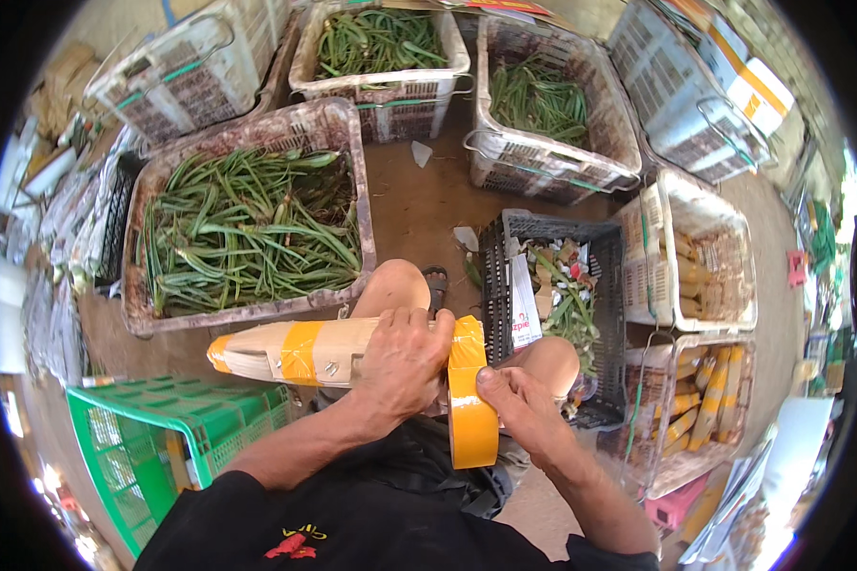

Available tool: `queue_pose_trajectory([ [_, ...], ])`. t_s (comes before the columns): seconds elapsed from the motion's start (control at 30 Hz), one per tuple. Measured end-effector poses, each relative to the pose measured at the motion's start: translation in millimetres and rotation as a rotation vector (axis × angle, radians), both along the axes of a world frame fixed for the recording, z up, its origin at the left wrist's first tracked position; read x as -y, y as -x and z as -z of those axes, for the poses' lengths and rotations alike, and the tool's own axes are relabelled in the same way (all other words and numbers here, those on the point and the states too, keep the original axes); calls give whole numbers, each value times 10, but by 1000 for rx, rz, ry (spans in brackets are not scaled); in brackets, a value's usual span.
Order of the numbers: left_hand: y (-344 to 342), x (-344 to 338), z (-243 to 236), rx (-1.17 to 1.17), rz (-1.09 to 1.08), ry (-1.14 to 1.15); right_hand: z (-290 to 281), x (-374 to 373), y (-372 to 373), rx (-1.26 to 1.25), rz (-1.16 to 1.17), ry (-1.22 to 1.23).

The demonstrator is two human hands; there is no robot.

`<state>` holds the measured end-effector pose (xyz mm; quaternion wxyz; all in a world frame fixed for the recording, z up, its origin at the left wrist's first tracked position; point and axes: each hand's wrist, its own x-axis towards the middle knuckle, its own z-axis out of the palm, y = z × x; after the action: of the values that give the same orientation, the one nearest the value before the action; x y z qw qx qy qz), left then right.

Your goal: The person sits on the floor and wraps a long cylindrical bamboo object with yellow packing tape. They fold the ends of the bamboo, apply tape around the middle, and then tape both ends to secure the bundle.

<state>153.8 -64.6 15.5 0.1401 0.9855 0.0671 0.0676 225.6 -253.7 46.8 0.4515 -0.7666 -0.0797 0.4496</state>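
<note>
A long cardboard-wrapped bundle (345, 336) lies across my lap, its narrow end pointing left. Bands of yellow tape (300, 352) circle its tip and its middle. My left hand (405, 360) is closed over the bundle near its right end, fingers wrapped over the top. In my right hand (527, 404) is a wide roll of yellow packing tape (473, 423), gripped at its right side with the thumb on it. Tape from the roll runs up onto the right end of the bundle. What is inside the cardboard is hidden.
Stained crates of long green leafy plants stand ahead: a large one (360, 205) at left, two farther back (390, 84) (552, 181). A black crate (493, 276) of scraps is right of my knees. Two crates (747, 257) (681, 468) with taped bundles stand farther right. A green crate (129, 409) sits at lower left.
</note>
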Motion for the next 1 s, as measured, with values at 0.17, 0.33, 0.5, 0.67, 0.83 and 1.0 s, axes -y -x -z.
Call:
queue_pose_trajectory([
  [0.17, 30, 26, 26, 32, 9, -77, 150, 23, 246, -320, 250, -276],
  [0.33, -3, 49, 61, -3, 26, -78, 131, -69, 542, 479, 234, -87],
  [0.5, -2, 2, 35, -8, 21, -17, 354, -91, 681, 710, 220, -116],
  [0.67, -11, -49, -81, -74, 34, 97, 795, -148, 554, 1000, 208, -190],
  [0.83, -123, -201, -172, -237, -12, 204, 1059, -283, 303, 1069, 146, -258],
  [1.0, -204, -330, -210, -372, -44, 229, 1293, -408, 108, 1256, 93, -375],
])
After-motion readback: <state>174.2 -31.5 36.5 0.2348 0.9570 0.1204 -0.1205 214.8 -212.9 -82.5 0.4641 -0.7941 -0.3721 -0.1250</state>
